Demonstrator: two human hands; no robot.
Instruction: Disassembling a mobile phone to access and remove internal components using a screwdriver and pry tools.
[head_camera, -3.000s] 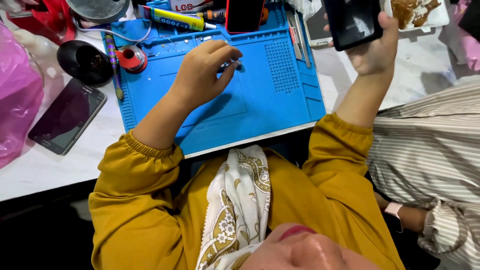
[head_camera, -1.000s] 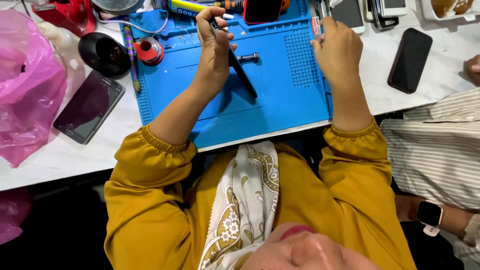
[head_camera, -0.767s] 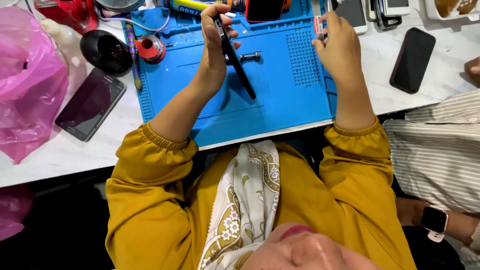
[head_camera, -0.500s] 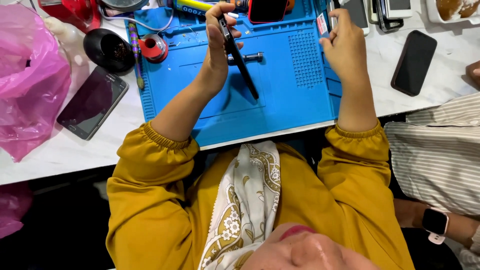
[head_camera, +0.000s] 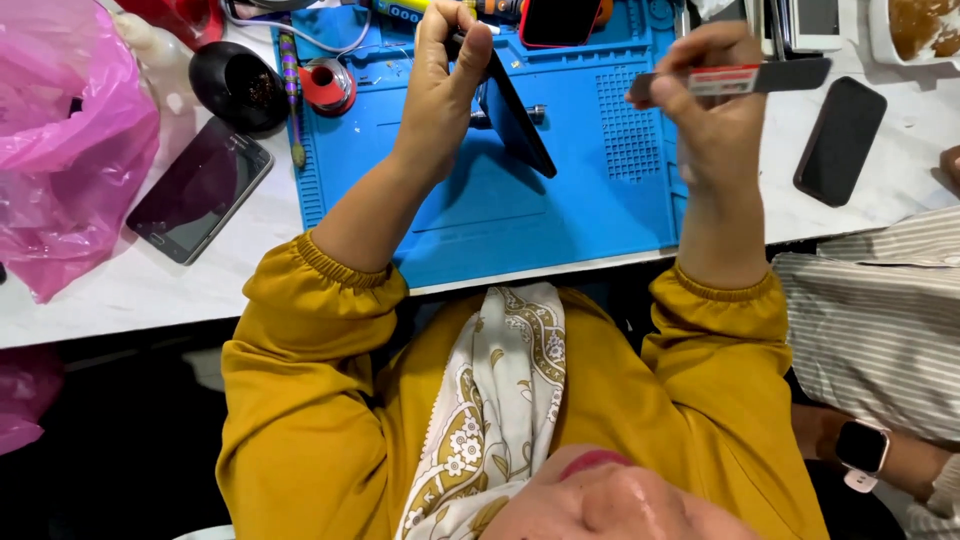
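L hand (head_camera: 440, 85) grips a dark phone (head_camera: 515, 115) on edge over the blue mat (head_camera: 560, 220), long axis slanting down-right. R hand (head_camera: 710, 110) pinches a flat tool (head_camera: 745, 78), lying level just right of the phone, tip pointing away.

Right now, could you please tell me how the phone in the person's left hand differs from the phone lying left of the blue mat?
The phone in the left hand is lifted and tilted on edge over the blue mat; the phone beside the mat lies flat, screen up, on the white table. The left hand grips the first; nothing touches the second. The held one shows mostly its thin side, the other its whole face. Both are dark and rectangular.
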